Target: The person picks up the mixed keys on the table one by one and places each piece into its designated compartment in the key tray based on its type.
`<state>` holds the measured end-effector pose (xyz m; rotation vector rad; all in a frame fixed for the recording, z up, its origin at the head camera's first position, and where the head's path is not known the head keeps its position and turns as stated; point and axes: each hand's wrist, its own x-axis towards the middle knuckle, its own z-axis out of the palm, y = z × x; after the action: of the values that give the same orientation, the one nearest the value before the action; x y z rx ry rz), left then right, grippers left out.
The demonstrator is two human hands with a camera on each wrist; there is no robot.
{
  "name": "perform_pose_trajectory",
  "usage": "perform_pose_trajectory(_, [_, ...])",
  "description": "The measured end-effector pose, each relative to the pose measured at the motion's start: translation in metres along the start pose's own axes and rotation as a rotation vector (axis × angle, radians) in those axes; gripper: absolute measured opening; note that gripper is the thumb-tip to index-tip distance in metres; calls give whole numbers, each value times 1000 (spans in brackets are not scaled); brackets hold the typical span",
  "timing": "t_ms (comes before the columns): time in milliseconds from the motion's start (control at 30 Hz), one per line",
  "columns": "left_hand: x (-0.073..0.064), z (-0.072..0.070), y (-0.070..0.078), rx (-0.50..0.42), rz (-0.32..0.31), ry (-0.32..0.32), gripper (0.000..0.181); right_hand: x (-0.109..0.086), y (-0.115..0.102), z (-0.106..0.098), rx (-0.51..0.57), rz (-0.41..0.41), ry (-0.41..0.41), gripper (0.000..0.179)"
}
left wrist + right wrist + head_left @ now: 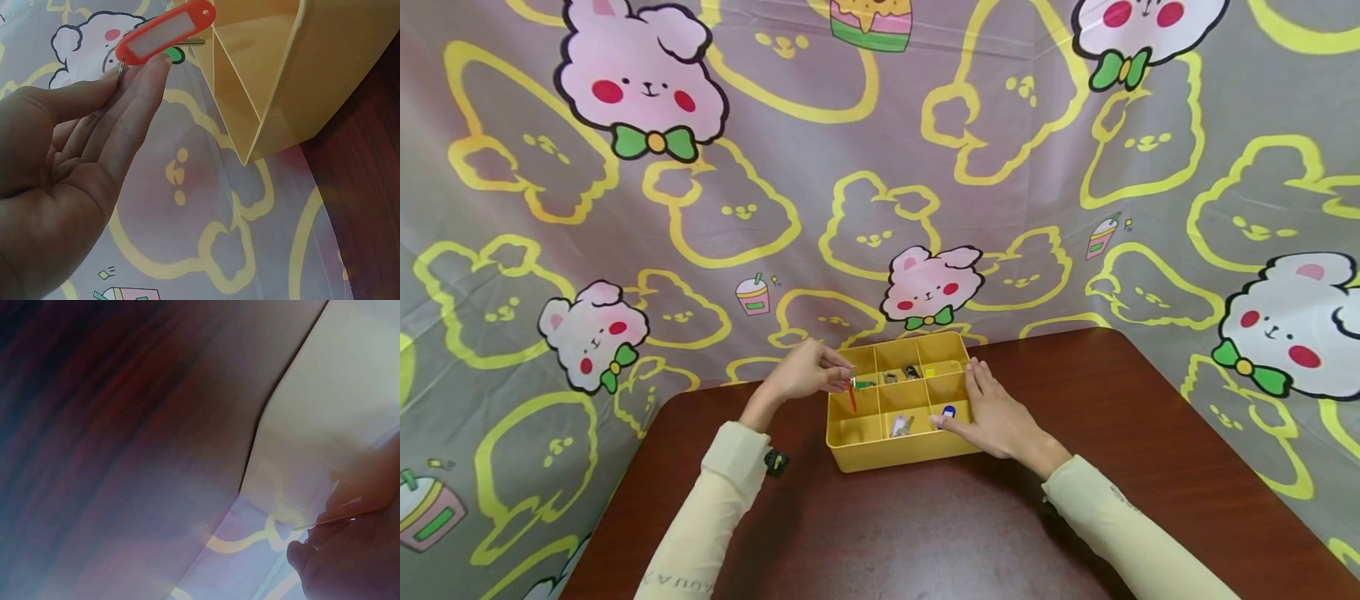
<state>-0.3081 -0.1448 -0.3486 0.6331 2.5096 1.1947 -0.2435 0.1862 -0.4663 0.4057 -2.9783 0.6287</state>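
Observation:
My left hand [811, 369] hovers over the left side of a yellow divided box [910, 451]. Thumb and fingers pinch a metal key ring [120, 74] from which a red key tag [165, 32] with a white label hangs. Behind the tag show a metal shaft, probably a key's [197, 42], and a green piece [179, 55]. My right hand [1000, 417] rests on the box's right wall with straight fingers, thumb reaching over the front right compartment. There a blue tag [949, 412] lies, partly hidden. A pale purple tag with a key [900, 426] lies in the front middle compartment.
Small dark and metallic items [911, 372] lie in the back middle compartment, a small yellow item [930, 372] in the back right. The box stands on a dark reddish-brown table [925, 525]; a patterned cloth [1015, 167] hangs behind it.

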Motion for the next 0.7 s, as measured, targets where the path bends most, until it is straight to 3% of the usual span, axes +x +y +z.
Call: perform_pose_trajectory(700, [13,10,0,75,-22,-36,20,0,0,0,0,6,1,124])
